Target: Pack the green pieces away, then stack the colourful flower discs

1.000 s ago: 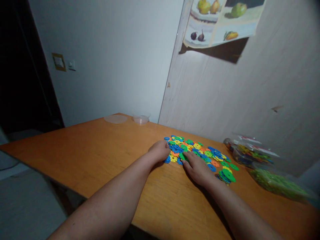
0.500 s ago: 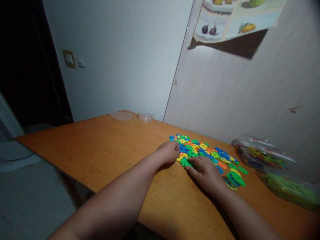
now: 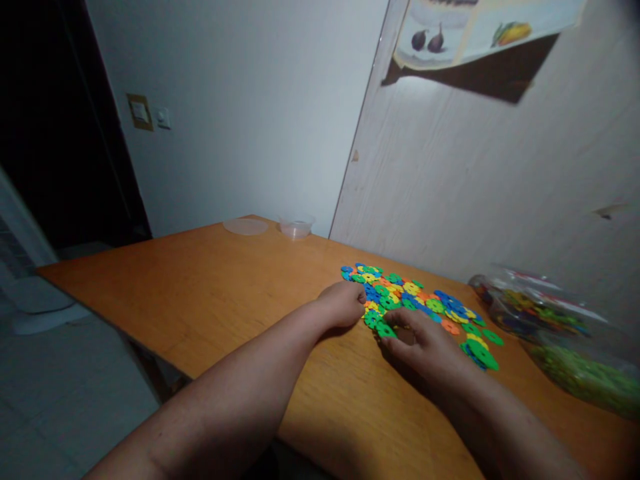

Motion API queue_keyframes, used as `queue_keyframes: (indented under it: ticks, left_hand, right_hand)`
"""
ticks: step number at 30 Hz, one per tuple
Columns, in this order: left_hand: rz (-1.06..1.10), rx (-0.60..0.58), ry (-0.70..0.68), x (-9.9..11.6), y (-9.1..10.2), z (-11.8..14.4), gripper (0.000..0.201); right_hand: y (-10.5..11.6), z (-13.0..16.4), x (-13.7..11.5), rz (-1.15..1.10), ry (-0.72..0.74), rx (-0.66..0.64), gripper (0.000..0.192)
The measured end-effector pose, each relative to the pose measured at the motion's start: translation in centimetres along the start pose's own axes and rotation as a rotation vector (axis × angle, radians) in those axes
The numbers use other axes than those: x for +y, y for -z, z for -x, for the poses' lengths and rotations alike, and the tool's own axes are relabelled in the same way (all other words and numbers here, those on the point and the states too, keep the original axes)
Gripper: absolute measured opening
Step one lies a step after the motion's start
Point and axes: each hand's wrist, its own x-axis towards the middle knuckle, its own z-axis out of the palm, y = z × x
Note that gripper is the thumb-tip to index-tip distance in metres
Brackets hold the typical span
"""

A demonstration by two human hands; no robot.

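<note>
My left hand (image 3: 344,303) rests as a loose fist at the near left edge of the discs (image 3: 420,301), fingers curled in; whether they hold a piece I cannot tell. My right hand (image 3: 427,343) lies just beside it at the near edge of the spread, fingers bent narrow around one green disc (image 3: 385,329) at their tips, touching it. The discs lie flat in one scattered patch on the table (image 3: 210,287), too many and too overlapped to count: blue, green, yellow and orange ones mixed. To the right, near the wall, lie two clear bags (image 3: 545,320), one with mixed colours, one with mostly green pieces. At the far corner of the table sit one clear lid (image 3: 245,226) and one small clear tub (image 3: 297,227), just beside each other, well apart from my hands. One fruit picture (image 3: 480,33) hangs on the wall above.
</note>
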Motion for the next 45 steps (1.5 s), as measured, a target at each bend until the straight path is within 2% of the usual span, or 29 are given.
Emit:
queue_keyframes:
  ticks: [2,5,8,10,13,16,21,23,26,29,31,34,37,41,45]
  left_hand:
    - [-0.002,-0.003,-0.020,0.1,0.0,0.1,0.010]
    - [-0.025,-0.004,-0.060,0.3,0.0,0.2,0.014]
    - [-0.069,-0.004,-0.096,0.6,-0.1,0.5,0.028]
    - [-0.093,-0.005,-0.113,0.8,-0.2,0.8,0.036]
    - [-0.103,-0.003,-0.118,1.1,-0.2,1.0,0.035]
    - [-0.117,0.003,-0.124,1.2,-0.2,1.1,0.031]
    - [-0.112,0.033,-0.142,0.9,-0.5,0.6,0.020]
    - [-0.033,0.020,-0.114,0.8,-0.7,0.4,0.011]
    - [0.219,-0.046,-0.027,0.9,-0.7,0.3,0.003]
    - [0.493,-0.168,0.060,1.3,-0.5,0.7,0.002]
    - [0.570,-0.286,0.069,1.7,-0.3,1.0,0.003]
    - [0.505,-0.365,0.053,2.2,-0.2,1.6,0.005]
    - [0.360,-0.341,0.030,2.5,-0.1,1.8,0.010]
    - [0.192,-0.343,-0.033,2.8,0.2,1.9,0.003]
    - [0.141,-0.355,-0.062,2.9,0.7,2.0,0.004]
  right_hand:
    - [0.5,0.5,-0.8,-0.028,0.008,-0.108,0.028]
    - [0.9,0.8,-1.4,-0.061,0.015,-0.167,0.026]
    - [0.7,0.5,-0.9,-0.078,-0.012,-0.129,0.024]
    - [0.4,0.2,0.0,-0.023,-0.061,-0.045,0.025]
    - [-0.2,-0.3,1.4,0.065,-0.078,0.038,0.038]
    - [-0.7,-0.6,2.1,0.120,-0.042,-0.002,0.045]
    - [-1.0,-0.8,2.0,0.159,-0.036,-0.026,0.032]
    - [-1.0,-0.8,1.9,0.152,-0.037,-0.014,0.027]
    - [-0.8,-0.9,1.8,0.147,-0.049,-0.008,0.023]
    - [-0.8,-0.9,1.8,0.133,-0.067,-0.015,0.022]
    - [-0.8,-0.9,2.0,0.114,-0.079,-0.032,0.023]
    - [-0.8,-0.9,2.3,0.092,-0.087,-0.044,0.028]
    - [-0.9,-1.0,2.5,0.094,-0.090,-0.038,0.026]
    - [-1.0,-1.0,2.5,0.105,-0.089,-0.040,0.024]
    - [-1.0,-1.0,2.5,0.074,-0.120,0.003,0.023]
